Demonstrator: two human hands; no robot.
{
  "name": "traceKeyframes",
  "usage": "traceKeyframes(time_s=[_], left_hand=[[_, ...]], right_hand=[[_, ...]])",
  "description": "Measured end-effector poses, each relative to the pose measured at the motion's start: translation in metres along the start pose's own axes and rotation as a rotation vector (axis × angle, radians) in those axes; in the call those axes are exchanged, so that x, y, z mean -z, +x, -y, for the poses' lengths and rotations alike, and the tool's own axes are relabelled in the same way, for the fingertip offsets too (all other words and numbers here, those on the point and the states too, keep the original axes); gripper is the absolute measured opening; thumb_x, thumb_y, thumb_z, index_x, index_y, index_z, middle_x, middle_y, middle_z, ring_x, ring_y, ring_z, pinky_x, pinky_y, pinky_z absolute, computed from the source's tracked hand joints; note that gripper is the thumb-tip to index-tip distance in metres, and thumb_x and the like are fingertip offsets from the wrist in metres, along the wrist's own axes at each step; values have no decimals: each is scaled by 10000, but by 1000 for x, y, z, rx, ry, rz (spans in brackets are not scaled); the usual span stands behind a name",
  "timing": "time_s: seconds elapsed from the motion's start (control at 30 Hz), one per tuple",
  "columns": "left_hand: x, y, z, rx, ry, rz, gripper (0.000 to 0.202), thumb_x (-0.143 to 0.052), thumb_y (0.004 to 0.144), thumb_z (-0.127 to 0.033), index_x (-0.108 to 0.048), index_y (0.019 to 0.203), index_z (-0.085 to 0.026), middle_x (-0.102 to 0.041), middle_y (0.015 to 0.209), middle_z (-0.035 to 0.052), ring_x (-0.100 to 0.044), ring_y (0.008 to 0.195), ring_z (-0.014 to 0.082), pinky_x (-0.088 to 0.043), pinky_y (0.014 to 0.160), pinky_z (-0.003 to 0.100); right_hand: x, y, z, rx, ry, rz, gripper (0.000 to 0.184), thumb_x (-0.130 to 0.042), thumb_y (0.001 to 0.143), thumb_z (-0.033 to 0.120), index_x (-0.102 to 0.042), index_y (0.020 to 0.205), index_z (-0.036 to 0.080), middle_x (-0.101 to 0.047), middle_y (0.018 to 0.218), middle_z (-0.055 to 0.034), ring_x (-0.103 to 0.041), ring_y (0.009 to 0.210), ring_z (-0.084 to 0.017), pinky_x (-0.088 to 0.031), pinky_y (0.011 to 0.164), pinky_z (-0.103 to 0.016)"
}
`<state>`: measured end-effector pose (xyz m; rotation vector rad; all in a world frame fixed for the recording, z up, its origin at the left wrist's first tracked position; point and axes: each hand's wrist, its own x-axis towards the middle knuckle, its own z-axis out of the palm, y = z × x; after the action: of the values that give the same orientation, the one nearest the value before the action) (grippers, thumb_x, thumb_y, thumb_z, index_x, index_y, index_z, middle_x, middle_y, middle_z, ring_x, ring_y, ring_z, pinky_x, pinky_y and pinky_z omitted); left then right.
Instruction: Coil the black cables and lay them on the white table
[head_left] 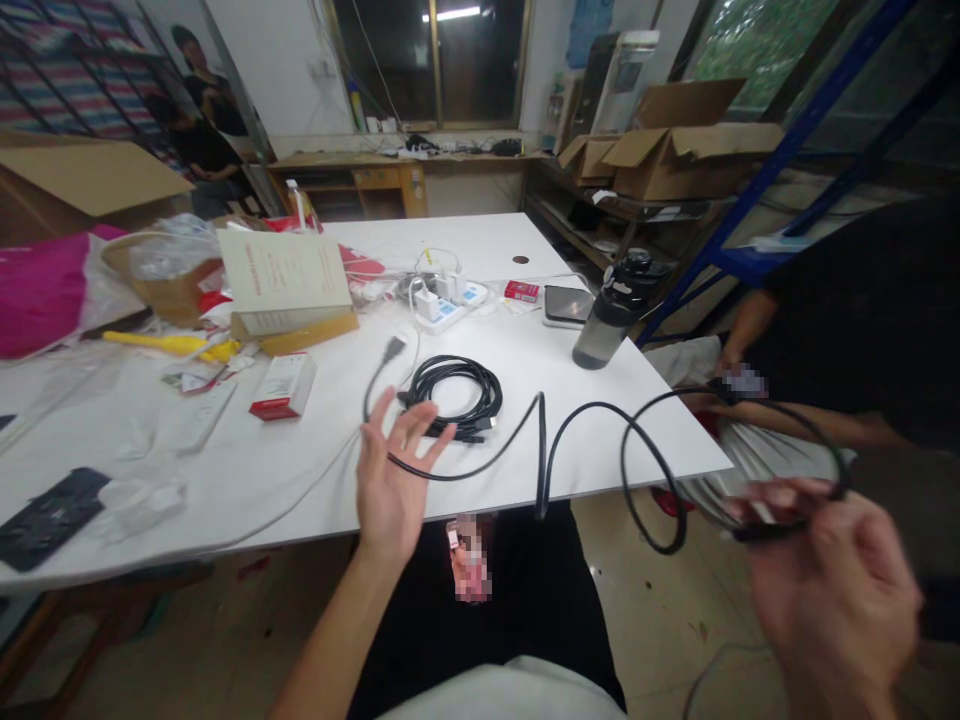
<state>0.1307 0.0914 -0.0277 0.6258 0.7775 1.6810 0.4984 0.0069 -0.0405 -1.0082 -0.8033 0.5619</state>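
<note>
A black cable (541, 450) hangs in loose loops between my two hands, along the table's front edge. My left hand (394, 480) is raised with its fingers loosely bent, and the cable runs through it. One end, with a dark plug (392, 348), sticks up beyond those fingers. At the right, my right hand (840, 580) is closed round the other part of the cable; a dark, blurred piece shows at its fingertips. Just behind my left hand, a coiled black cable (491, 385) lies on the white table (480, 235), its plug ends toward me.
A power strip (446, 312) with chargers, a bottle (611, 315) and a flat dark device (568, 305) stand farther back. Left are a red-white box (283, 386), an open booklet (281, 275) and a black device (51, 517). Another person's arm (825, 422) is at right.
</note>
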Motion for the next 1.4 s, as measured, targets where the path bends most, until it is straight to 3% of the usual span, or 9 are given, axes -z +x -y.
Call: traceKeyframes(time_s=[0.17,0.33,0.43,0.53,0.6,0.77,1.0,1.2,1.4], left_hand=[[-18,-29,56,304,-96,42,563,-680,1027,-588,-608,1490,-276,-726,1436,152,-666,1395,309,-591,1106,482],[-40,-31,55,425,-86,56,593,-736,988,-588,-638,1460,-243,-794,1176,116,-783,944,229,-628,783,330],[-51,-20,38,407,-165,160,481,-762,997,-490,-707,1377,-200,-719,842,16,-638,629,111,-564,675,257],[-58,-5,19,384,-322,280,337,-667,1076,-371,-746,1324,-158,-373,551,-105,-340,435,50,-501,612,201],[-59,7,9,367,-410,299,328,-541,1138,-345,-753,1307,-160,-223,524,-122,-189,397,57,-439,530,177],[-47,38,3,327,-434,247,448,-343,1192,-359,-749,1284,-192,-191,506,-113,-96,366,80,-272,377,164],[4,90,24,172,361,399,701,-671,970,-718,-653,1410,-172,-342,492,-143,-360,354,97,-467,472,241],[31,133,10,-376,1257,392,573,-765,874,-301,-670,1428,-189,-726,818,-3,-708,785,208,-576,829,340],[43,164,16,-435,1385,411,401,-659,847,-205,-791,1224,-243,-817,1093,45,-725,1100,290,-559,1066,436]], right_hand=[[-90,-64,-24,-102,-254,452,278,-524,1128,432,-707,1133,222,-729,1286,-100,-727,1134,-222,-623,943,-369],[-134,-92,-31,83,-453,876,271,-444,1146,277,-640,1327,225,-715,1202,-98,-697,1118,-202,-587,985,-322],[-150,-88,-29,301,-564,894,287,-460,1118,186,-601,1367,210,-648,1238,-129,-646,1160,-230,-582,999,-371],[-164,-75,-23,519,-686,886,280,-490,1086,130,-610,1332,187,-630,1209,-144,-624,1133,-247,-598,933,-388],[-173,-67,-18,686,-749,852,282,-495,1073,102,-610,1319,176,-647,1214,-154,-628,1127,-256,-601,909,-400],[-198,-57,-27,891,-859,801,332,-611,1097,322,-575,1359,120,-678,1304,-193,-637,1188,-305,-572,986,-467],[-217,-47,-88,887,-1151,1120,219,-587,1054,105,-612,1272,100,-664,1085,-113,-628,954,-263,-550,860,-418],[-228,-34,-101,945,-1146,1170,132,-533,1066,115,-628,1155,138,-621,1056,-97,-571,929,-260,-491,849,-410],[-247,-1,-92,1033,-1126,1198,126,-602,1011,196,-621,1120,136,-625,1184,-160,-559,1060,-316,-457,921,-439]])
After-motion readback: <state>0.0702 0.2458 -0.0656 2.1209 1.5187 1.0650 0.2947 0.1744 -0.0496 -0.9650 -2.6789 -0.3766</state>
